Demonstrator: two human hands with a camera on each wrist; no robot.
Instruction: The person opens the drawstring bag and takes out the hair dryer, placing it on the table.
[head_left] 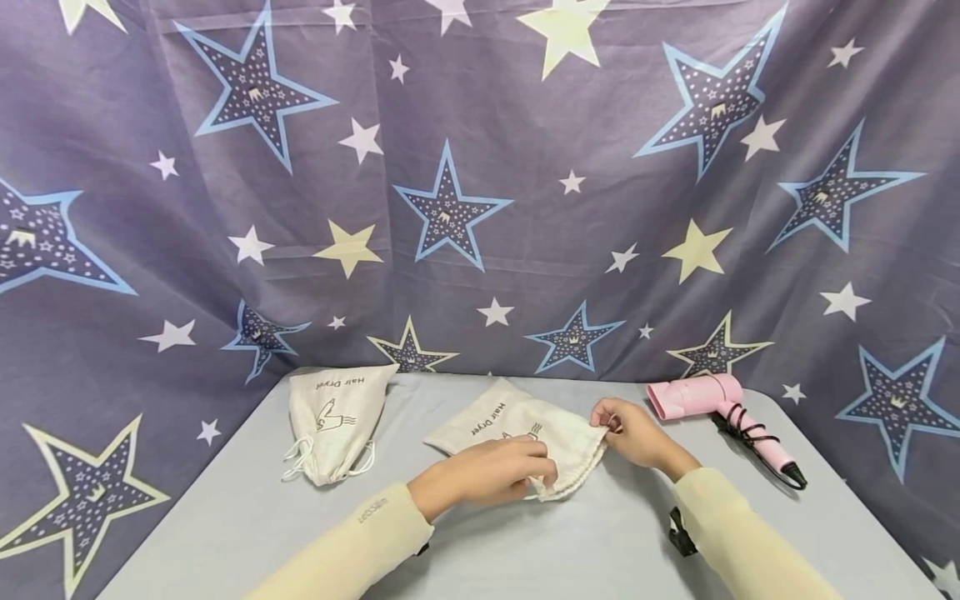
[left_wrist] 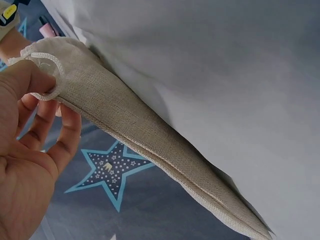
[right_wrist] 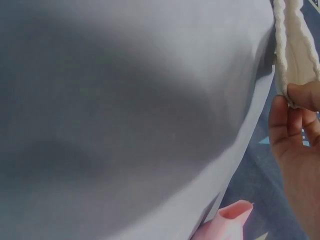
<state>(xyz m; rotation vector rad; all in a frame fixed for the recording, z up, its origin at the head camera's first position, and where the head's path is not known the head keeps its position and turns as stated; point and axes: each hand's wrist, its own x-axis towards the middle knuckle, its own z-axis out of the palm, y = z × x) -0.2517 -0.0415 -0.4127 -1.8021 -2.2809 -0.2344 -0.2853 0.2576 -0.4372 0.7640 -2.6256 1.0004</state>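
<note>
A cream drawstring bag [head_left: 566, 429] printed "Hair Dryer" lies on the table between both hands, its mouth turned toward the right. With thumb and fingers my left hand [head_left: 495, 471] pinches the bag's near edge by the mouth; the white cord [left_wrist: 61, 75] loops beside the thumb in the left wrist view. My right hand [head_left: 633, 432] pinches the far corner of the mouth. In the right wrist view the bag's opening [right_wrist: 297, 50] gapes a little above the fingertips. A pink hair dryer [head_left: 693, 396] lies right of the right hand, black cord wound round its handle.
A second cream drawstring bag [head_left: 337, 425] with the same print lies at the table's left, its cords toward the near side. The grey-clothed table [head_left: 247, 517] ends at a purple star-patterned curtain [head_left: 525, 208] behind it.
</note>
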